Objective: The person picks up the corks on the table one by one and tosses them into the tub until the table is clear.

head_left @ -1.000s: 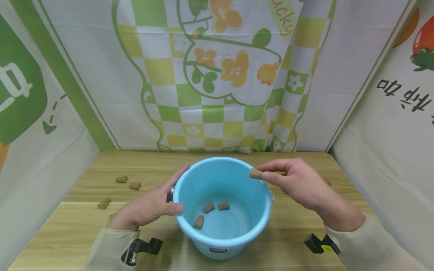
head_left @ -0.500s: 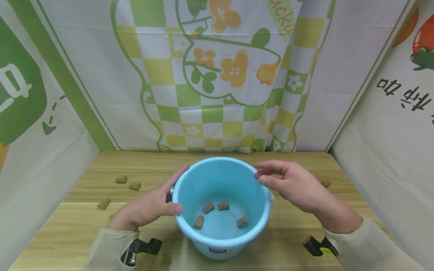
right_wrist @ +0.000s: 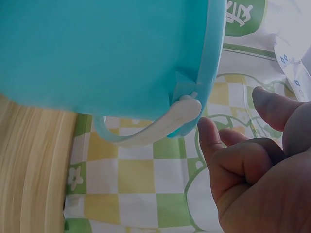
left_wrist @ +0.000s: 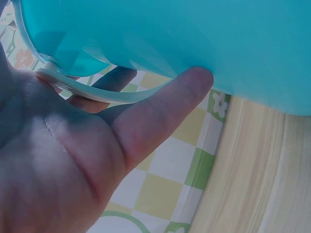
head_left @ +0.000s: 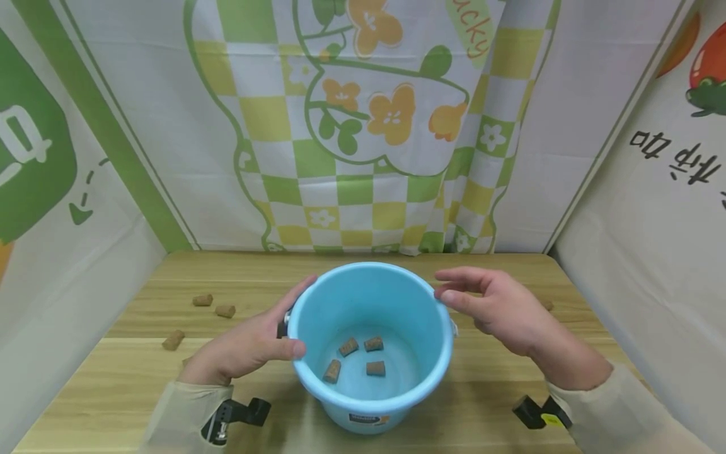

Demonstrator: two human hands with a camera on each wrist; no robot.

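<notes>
A light blue bucket [head_left: 371,398] stands upright on the table. Several brown corks [head_left: 375,369] lie loose on its floor. At the bucket's left side my left hand [head_left: 252,343] holds the rim, thumb over the edge and fingers along the outside. The left wrist view shows one straight fingertip [left_wrist: 199,77] on the outer wall, beside the white handle [left_wrist: 112,94]. My right hand [head_left: 496,309] hovers at the right rim, holding nothing. Its fingers are loosely bent and the thumb [right_wrist: 272,107] stands apart from them in the right wrist view.
More corks [head_left: 202,300] lie on the wooden table [head_left: 102,391] left of the bucket, one partly hidden behind my left wrist. Another cork [head_left: 547,305] shows behind my right wrist. Printed cloth [head_left: 363,189] hangs along the back and both sides.
My right hand has let go of a cork, which dropped into the bucket and rolled leftward to the middle of its floor. That hand has then drawn slightly right. The left hand keeps its place.
</notes>
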